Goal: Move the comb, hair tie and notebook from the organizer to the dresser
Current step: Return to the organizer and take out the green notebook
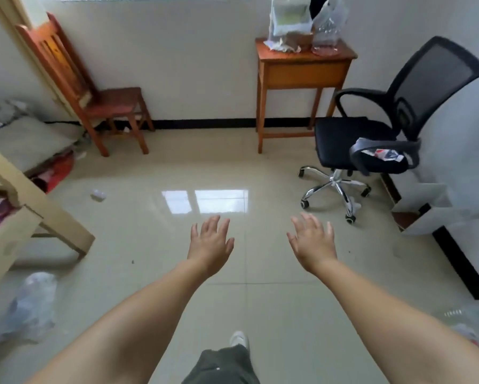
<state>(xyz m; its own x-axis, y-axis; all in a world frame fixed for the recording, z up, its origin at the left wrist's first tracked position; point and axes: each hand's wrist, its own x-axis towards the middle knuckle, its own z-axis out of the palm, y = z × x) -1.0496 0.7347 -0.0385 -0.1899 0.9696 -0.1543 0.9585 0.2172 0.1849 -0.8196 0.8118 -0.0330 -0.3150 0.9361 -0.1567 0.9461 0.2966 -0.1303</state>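
My left hand and my right hand are stretched out in front of me over the glossy tiled floor, palms down, fingers spread, both holding nothing. No comb, hair tie or notebook shows anywhere in the view. I cannot pick out an organizer or a dresser here. A small wooden side table stands against the far wall with plastic bags on top.
A wooden chair stands at the back left. A black office chair on castors sits at the right. A pale wooden frame juts in from the left. Crumpled plastic lies at lower left. My leg and shoe show below.
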